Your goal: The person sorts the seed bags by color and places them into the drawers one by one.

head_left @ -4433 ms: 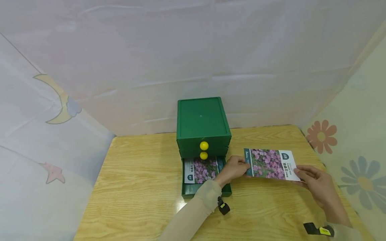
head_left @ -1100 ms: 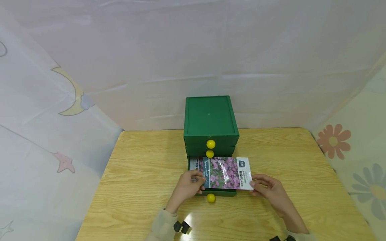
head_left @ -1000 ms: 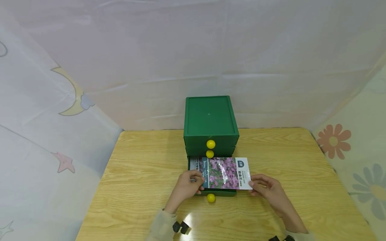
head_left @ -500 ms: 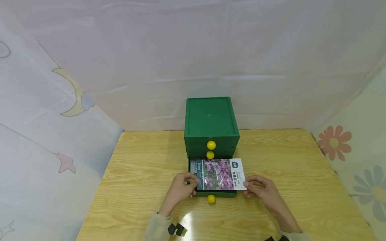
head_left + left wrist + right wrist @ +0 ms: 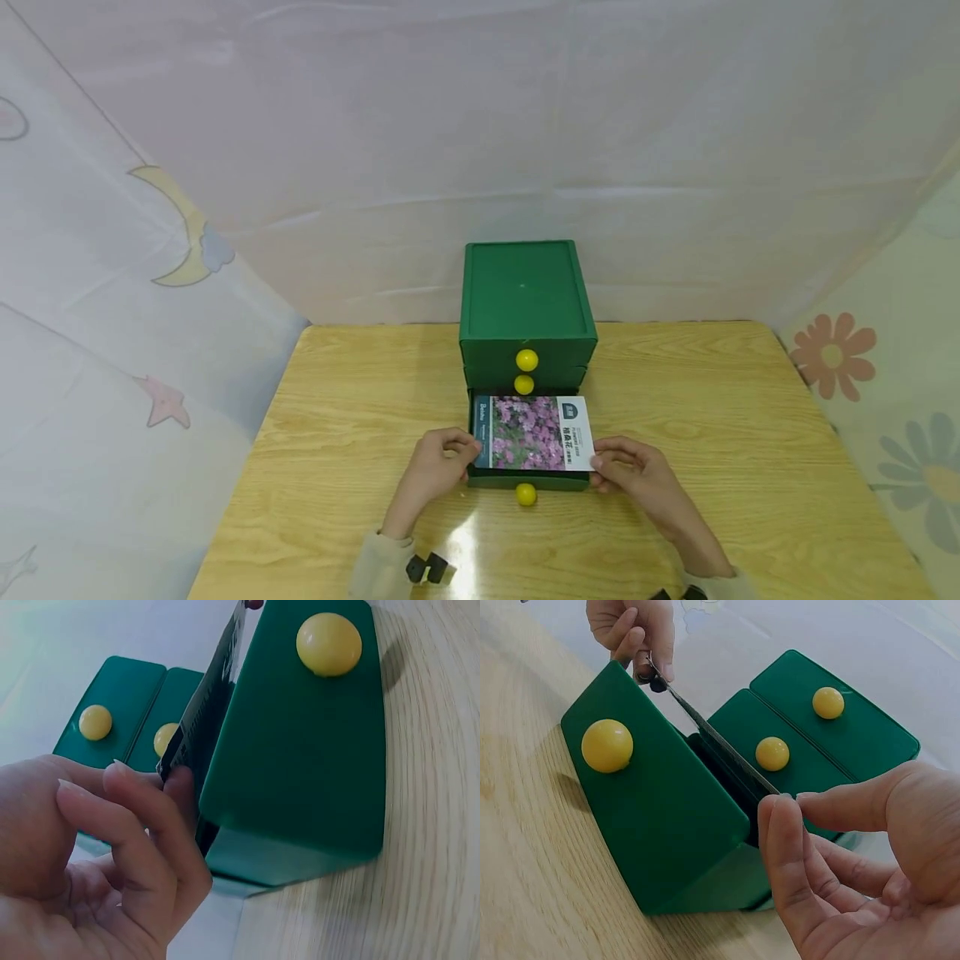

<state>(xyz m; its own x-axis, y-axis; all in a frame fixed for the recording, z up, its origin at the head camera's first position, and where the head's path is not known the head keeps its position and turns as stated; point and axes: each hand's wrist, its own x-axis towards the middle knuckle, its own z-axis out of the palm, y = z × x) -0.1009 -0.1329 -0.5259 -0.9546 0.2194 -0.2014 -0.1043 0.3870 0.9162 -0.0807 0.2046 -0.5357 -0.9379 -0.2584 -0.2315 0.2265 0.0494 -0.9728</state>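
A flower seed packet (image 5: 528, 433) with a pink blossom picture lies level over the pulled-out bottom drawer (image 5: 555, 481) of a small green drawer cabinet (image 5: 525, 287). My left hand (image 5: 438, 462) pinches its dark left end between thumb and fingers. At the white right end, my right hand (image 5: 637, 479) pinches the near corner. In both wrist views the packet is seen nearly edge-on, at the drawer's opening behind its front panel (image 5: 660, 802). The other packet inside the drawer is hidden beneath this one.
Two upper drawers with yellow round knobs (image 5: 527, 360) are closed. The bottom drawer's yellow knob (image 5: 527, 494) sticks out toward me. The cabinet stands on a wooden table (image 5: 352, 417) close to a fabric-covered back wall (image 5: 375, 167).
Both hands have carried the seed packet left from beside the cabinet to over the bottom drawer. Over the last second it has shifted further left and now lines up with the drawer.
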